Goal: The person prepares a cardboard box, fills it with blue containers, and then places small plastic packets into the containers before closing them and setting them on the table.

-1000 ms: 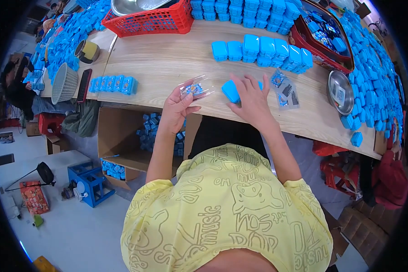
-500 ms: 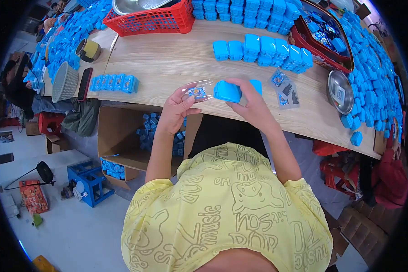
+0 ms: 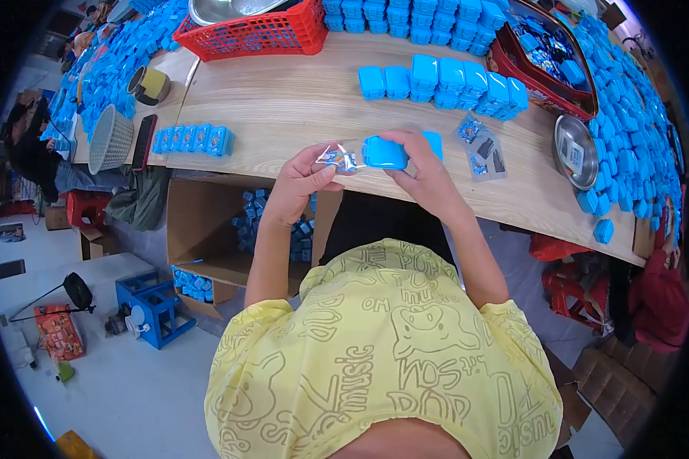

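My left hand (image 3: 300, 186) pinches a small clear plastic bag (image 3: 337, 159) with a colourful printed picture on it. Just to its right, my right hand (image 3: 430, 174) grips a small blue lidded plastic box (image 3: 385, 153) from its right side, fingers over the top and thumb below. The box's left end is right at the bag's edge. Behind the right hand another blue box (image 3: 434, 144) shows in part. Flat clear printed bags (image 3: 482, 149) lie on the table to the right of that hand.
Stacked blue boxes (image 3: 452, 76) stand farther back on the wooden table (image 3: 283, 99). At left are a row of printed boxes (image 3: 194, 141), a phone (image 3: 143, 143) and a basket (image 3: 111, 139). A metal bowl (image 3: 576, 153) sits right; an open carton (image 3: 199, 222) is below.
The clear bag in my left hand has turned and crumpled slightly, its right edge now against the blue box. The box in my right hand has tilted a little flatter.
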### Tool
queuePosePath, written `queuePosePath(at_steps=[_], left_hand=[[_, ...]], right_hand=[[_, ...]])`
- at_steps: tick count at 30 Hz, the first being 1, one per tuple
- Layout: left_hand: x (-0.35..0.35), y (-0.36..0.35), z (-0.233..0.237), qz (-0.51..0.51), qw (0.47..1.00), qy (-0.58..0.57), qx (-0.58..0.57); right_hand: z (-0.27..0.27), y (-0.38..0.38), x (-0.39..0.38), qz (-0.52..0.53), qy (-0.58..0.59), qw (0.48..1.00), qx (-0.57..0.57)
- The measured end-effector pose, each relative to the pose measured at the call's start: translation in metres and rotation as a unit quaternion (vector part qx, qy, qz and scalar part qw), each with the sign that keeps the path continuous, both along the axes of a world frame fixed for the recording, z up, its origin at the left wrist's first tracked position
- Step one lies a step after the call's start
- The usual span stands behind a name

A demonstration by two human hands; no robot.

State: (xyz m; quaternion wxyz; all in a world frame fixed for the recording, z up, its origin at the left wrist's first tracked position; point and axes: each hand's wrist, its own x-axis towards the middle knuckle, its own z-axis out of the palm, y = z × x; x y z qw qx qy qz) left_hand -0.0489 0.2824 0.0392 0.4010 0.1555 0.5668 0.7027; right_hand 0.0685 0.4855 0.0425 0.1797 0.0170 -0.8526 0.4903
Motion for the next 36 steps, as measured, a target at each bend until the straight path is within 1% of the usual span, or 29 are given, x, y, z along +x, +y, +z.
queuePosePath(at_steps=[1, 4, 9, 16, 21, 25, 28, 29, 32, 35, 36], left_hand=[[0.000, 0.001, 0.001, 0.001, 1.000, 0.001, -0.001], [-0.001, 0.000, 0.000, 0.002, 1.000, 0.002, -0.001], [-0.002, 0.000, 0.000, 0.004, 1.000, -0.009, 0.013], [-0.001, 0.001, 0.002, -0.003, 1.000, 0.009, 0.002], [0.000, 0.002, 0.005, -0.011, 0.999, 0.026, -0.016], [0.002, 0.009, 0.013, -0.010, 0.998, 0.041, -0.036], [0.005, 0.014, 0.008, -0.008, 0.998, 0.054, -0.044], [0.005, 0.016, 0.005, -0.008, 0.997, 0.061, -0.043], [0.008, 0.018, 0.001, -0.011, 0.997, 0.066, -0.042], [0.009, 0.016, 0.001, -0.013, 0.997, 0.059, -0.040], [0.005, 0.010, 0.000, -0.006, 0.997, 0.057, -0.060]], right_hand=[[0.000, 0.000, 0.000, 0.000, 0.000, 1.000, 0.000], [0.001, -0.001, 0.001, -0.002, -0.043, 0.996, -0.078], [-0.004, -0.003, 0.000, -0.004, -0.048, 0.994, -0.102], [-0.005, -0.003, 0.000, -0.002, 0.002, 1.000, 0.023], [-0.003, -0.004, 0.001, 0.002, -0.011, 1.000, 0.023], [-0.001, -0.009, 0.001, -0.014, -0.023, 0.999, 0.030], [-0.003, -0.014, -0.002, -0.027, 0.033, 0.997, 0.066], [-0.005, -0.014, -0.002, -0.027, 0.033, 0.997, 0.066], [-0.015, -0.016, -0.003, -0.014, 0.008, 0.996, 0.088], [-0.022, -0.010, -0.001, -0.008, -0.011, 0.997, 0.071], [-0.023, -0.007, -0.001, -0.005, -0.021, 0.998, 0.062]])
